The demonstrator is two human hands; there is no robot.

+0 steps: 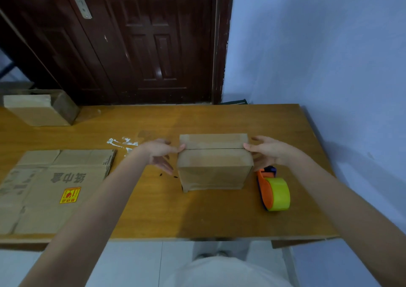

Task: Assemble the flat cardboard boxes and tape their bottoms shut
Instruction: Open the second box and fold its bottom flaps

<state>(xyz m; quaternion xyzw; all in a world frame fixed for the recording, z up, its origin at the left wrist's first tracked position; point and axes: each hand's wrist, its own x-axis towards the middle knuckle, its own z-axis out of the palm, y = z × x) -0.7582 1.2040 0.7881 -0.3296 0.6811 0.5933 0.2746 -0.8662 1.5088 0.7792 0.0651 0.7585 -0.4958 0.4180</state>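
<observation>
A small brown cardboard box [214, 166] stands on the wooden table [153, 209], its two top flaps folded shut along a middle seam. My left hand [161, 153] touches the left end of that seam with straight fingers. My right hand [267, 150] presses against the right end, fingers extended. An orange tape dispenser with a yellow-green roll [274, 191] lies just right of the box. A stack of flat cardboard boxes [52, 187] with a yellow sticker lies at the table's left.
An assembled box [39, 111] sits at the table's far left corner. White residue [123, 142] marks the tabletop left of my left hand. A dark door stands behind the table and a blue wall runs along its right edge.
</observation>
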